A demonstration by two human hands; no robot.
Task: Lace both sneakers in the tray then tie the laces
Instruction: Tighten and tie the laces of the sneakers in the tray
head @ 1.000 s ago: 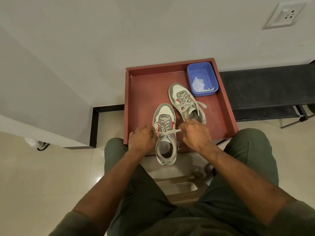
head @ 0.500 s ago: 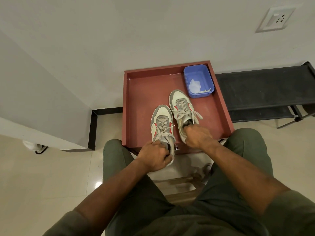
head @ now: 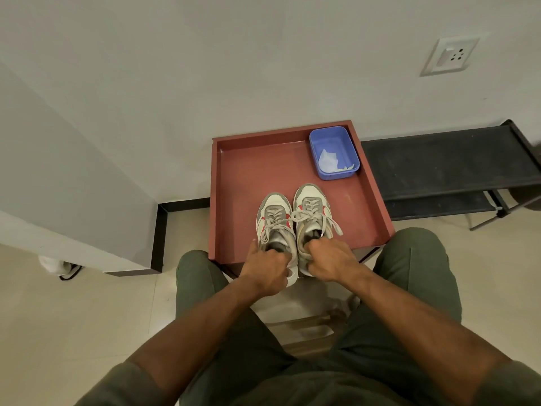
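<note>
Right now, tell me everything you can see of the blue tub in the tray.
The blue tub is a small rectangular plastic-looking container with rounded corners and an open top. It sits upright in the far right corner of the red tray, close to its walls. Inside lies a crumpled white scrap, maybe paper or plastic. Neither hand nor sneaker touches it.

Two sneakers side by side in the tray (head: 234,183), toes toward the wall: left sneaker (head: 273,221), right sneaker (head: 311,213) touching it. Left hand (head: 265,269) on left heel, right hand (head: 330,260) on right heel (heels overhang near rim). Tub (head: 333,152) in far right corner. Bench (head: 445,159) right of tray.
</note>
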